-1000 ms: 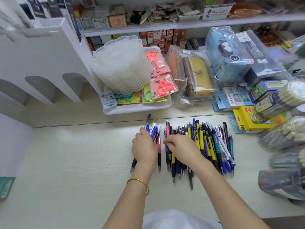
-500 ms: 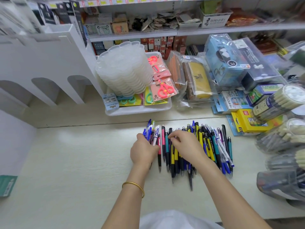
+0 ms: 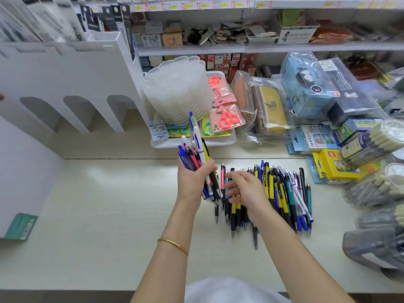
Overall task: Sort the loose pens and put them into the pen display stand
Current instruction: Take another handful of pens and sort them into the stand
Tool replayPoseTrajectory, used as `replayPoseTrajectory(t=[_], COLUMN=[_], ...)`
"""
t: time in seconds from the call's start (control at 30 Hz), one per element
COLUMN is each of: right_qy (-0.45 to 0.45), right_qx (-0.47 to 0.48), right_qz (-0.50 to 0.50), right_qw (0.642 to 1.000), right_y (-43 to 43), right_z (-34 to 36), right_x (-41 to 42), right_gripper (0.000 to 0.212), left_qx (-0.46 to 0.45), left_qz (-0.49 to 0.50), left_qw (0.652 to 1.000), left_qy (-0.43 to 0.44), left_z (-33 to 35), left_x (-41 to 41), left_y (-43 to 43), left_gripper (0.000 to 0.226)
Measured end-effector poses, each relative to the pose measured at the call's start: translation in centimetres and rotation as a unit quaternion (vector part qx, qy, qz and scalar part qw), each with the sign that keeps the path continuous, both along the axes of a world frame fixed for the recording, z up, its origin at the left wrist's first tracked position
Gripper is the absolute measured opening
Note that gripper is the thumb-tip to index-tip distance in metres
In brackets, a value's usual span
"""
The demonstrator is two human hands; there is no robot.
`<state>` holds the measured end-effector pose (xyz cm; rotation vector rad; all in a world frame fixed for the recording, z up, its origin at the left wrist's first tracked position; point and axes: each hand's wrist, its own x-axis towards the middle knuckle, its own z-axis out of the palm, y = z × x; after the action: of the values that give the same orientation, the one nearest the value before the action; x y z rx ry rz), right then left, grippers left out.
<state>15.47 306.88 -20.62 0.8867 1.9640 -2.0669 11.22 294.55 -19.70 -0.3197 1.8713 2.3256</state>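
1. A bundle of pens point(image 3: 197, 158) is gripped upright in the left hand point(image 3: 191, 182), raised off the tabletop point(image 3: 105, 215).
2. The right hand point(image 3: 247, 191) is held empty, fingers loosely spread, over the loose pens point(image 3: 284, 193) laid in a row toward the far edge, right of the middle.
3. The bundle is best kept squared and firmly clasped while matching pens are added one at a time, so that none slip out.
4. Half a second earlier both hands were down on the row; the bundle is now lifted clear.

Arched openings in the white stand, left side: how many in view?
3, in a row along the lower front of the white stand: left arch, middle arch, and right arch nearest the tray. More may be hidden past the left edge.
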Motion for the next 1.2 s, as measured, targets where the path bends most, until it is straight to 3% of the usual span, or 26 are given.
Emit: replayPoseTrajectory(t=[0.1, 0.2, 0.27, 0.43, 0.57, 0.8, 0.9, 1.07, 1.2], right_qy=[-0.057, -0.042, 0.004, 0.062, 0.080, 0.112, 0.108, 0.129, 0.132], right_qx=[-0.192, -0.460, -0.549, -0.558, -0.555, -0.544, -0.532, -0.547, -0.539], right_qz=[-0.067, -0.104, -0.126, -0.131, -0.105, -0.150, -0.138, -0.122, -0.126], right_qw=[0.978, 0.881, 0.827, 0.817, 0.821, 0.818, 0.829, 0.818, 0.823], right_y=[-1.4, -2.4, -2.5, -2.5, -2.9, -1.6, -1.4, -1.5, -2.0], right_z=[0.4, 1.6, 2.8, 4.4, 4.8, 4.6, 4.5, 5.1, 6.0], right_x=[0.3, -0.2, -0.7, -1.5, -1.7, -2.6, -3.0, -2.7, -2.0], right_gripper=[0.025, 0.051, 0.056, 0.041, 0.035, 0.046, 0.039, 0.050, 0.050], left_qx=[0.031, 0.029, 0.034, 0.069, 0.037, 0.003, 0.003, -0.021, -0.019], left_qz=[0.031, 0.016, 0.006, 0.002, -0.003, -0.020, -0.032, -0.035, -0.040], left_qw=[0.995, 0.988, 0.984, 0.980, 0.980, 0.985, 0.988, 0.987, 0.989], left_qy=[0.085, 0.149, 0.176, 0.188, 0.194, 0.174, 0.153, 0.154, 0.139], left_z=[2.8, 4.6, 4.8, 4.7, 4.9, 4.6, 4.6, 5.3, 5.1], left_x=[-0.8, -0.2, 0.6, 1.7, 1.8, 2.0, 2.2, 1.9, 1.8], left_y=[1.0, 2.2, 2.9, 3.9, 4.0, 4.0, 4.2, 4.4, 4.4], left_gripper=[0.046, 0.057, 0.056, 0.058, 0.053, 0.046, 0.037, 0.061, 0.060])
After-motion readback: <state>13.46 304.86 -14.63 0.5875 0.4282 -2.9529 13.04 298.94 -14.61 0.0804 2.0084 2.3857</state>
